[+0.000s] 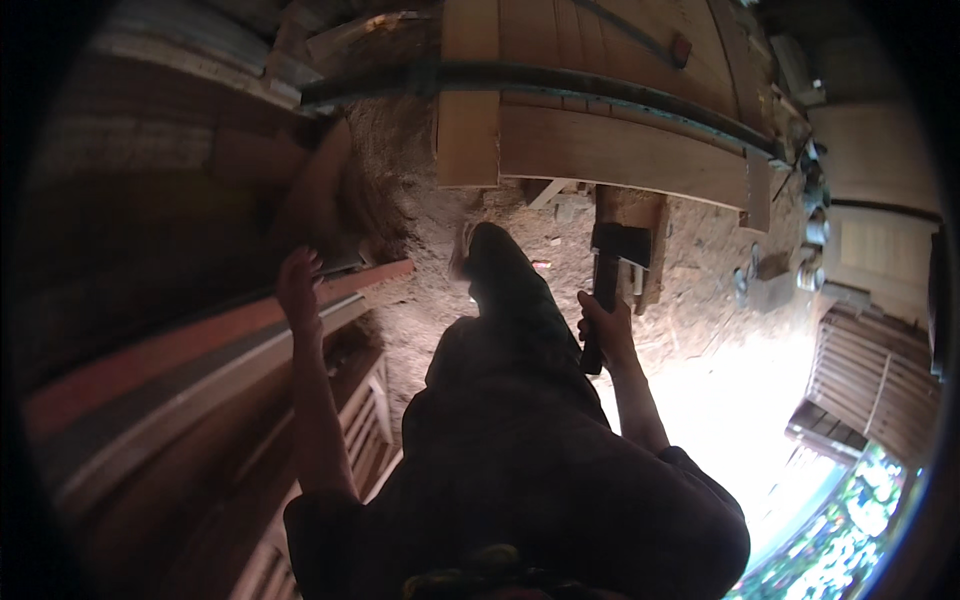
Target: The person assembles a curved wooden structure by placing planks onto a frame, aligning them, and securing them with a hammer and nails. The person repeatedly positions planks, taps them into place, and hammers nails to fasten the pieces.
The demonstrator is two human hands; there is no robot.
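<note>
My right hand (609,327) is wrapped around the dark handle of a hatchet (622,243). Its dark head points away from me, with the wider edge turned to the right. Out to the left, my left hand (299,287) is raised with its fingers apart and nothing in it. It appears close to a long reddish-brown beam (190,345), though I cannot tell whether the two touch. Ahead of me lies a pale wooden panel frame (620,150), crossed by a long dark metal bar (560,80) that looks like a bar clamp.
Boards and slatted wooden pieces (365,420) stack along my left. Sawdust-covered ground (410,330) lies around my feet, with wood scraps under the frame. Several small containers (812,230) stand at the right, near a slatted wooden piece (870,375). Bright daylight enters at the lower right.
</note>
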